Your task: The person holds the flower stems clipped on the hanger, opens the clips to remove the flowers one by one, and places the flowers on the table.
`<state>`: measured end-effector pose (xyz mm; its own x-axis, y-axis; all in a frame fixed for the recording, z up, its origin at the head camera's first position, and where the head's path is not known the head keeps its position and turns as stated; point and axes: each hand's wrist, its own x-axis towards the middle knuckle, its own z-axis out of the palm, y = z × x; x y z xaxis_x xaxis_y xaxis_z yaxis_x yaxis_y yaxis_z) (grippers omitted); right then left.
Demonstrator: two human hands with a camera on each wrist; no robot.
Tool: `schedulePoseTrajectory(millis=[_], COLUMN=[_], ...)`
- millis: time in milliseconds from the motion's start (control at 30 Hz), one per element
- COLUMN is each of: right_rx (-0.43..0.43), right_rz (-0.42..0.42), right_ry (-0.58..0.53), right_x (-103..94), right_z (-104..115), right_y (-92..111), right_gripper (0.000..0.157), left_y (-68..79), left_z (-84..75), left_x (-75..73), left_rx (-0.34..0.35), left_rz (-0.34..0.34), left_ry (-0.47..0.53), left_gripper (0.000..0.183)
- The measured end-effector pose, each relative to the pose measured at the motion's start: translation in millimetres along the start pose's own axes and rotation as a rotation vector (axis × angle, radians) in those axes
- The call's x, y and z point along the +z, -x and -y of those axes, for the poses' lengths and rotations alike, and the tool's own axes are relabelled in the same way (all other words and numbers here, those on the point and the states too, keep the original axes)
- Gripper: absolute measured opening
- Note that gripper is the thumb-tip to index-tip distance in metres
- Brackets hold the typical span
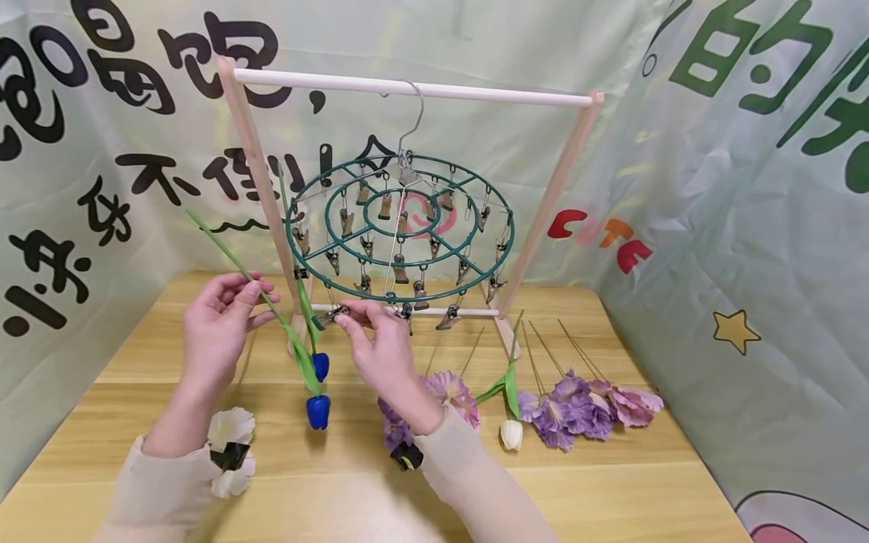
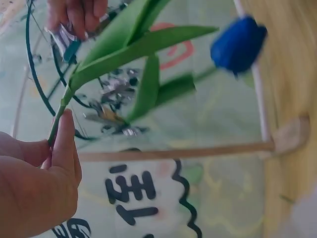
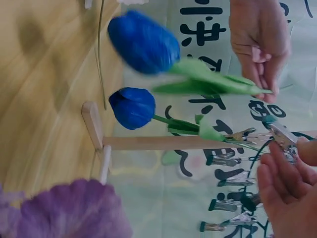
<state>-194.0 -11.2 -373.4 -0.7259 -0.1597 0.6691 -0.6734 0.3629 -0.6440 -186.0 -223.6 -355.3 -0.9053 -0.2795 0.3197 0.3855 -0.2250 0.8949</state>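
Observation:
My left hand [image 1: 219,320] pinches the green stem of a blue artificial tulip [image 1: 317,412], bloom pointing down and stem slanting up to the left. Beside it my right hand [image 1: 385,351] pinches a metal clip [image 1: 333,314] at the front of a round green hanger [image 1: 390,299]. In the right wrist view this clip [image 3: 281,133] lies between thumb and fingers, near the stem in the other hand. A second blue tulip [image 3: 132,108] hangs head down from a neighbouring clip. Several more clips dangle from the hanger's rings.
The hanger hooks over the white rod [image 1: 489,92] of a wooden stand [image 1: 543,211]. On the table [image 1: 319,498] lie white petals [image 1: 232,428] at left, purple flowers [image 1: 570,407], a pink flower [image 1: 634,407] and a white tulip [image 1: 511,435] at right. Printed cloth hangs behind.

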Motion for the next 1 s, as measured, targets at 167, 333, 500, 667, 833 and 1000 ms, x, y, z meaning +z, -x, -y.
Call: schedulePoseTrajectory(millis=[167,333,500,667,833,1000], right_rx=[0.078,0.11,0.125,0.127,0.129,0.133], right_rz=[0.093,0.124,0.133,0.128,0.126,0.125], right_ry=[-0.02,-0.072,-0.096,-0.099,-0.098,-0.088], right_x=[-7.4,-13.3,-16.4,-21.3,-24.7,-26.3], right_z=[2.1,3.8,3.7,2.8,3.1,1.5], right_y=[3.5,7.3,10.6,12.4,12.4,13.3], right_gripper=[0.026,0.027,0.028,0.028,0.029,0.029], left_y=[-14.2,-30.7,-45.8,-60.5,-71.9,-79.7], left_z=[7.5,19.5,36.6,51.8,64.5,74.1], left_x=[-21.3,-39.4,-53.0,-62.4,-73.2,-82.9], left_rx=[-0.09,-0.209,-0.289,-0.366,-0.456,-0.538], left_rz=[0.076,0.153,0.243,0.319,0.367,0.402], left_ry=[-0.102,-0.257,-0.462,-0.555,-0.573,-0.554], left_gripper=[0.012,0.016,0.038,0.044,0.048,0.051])
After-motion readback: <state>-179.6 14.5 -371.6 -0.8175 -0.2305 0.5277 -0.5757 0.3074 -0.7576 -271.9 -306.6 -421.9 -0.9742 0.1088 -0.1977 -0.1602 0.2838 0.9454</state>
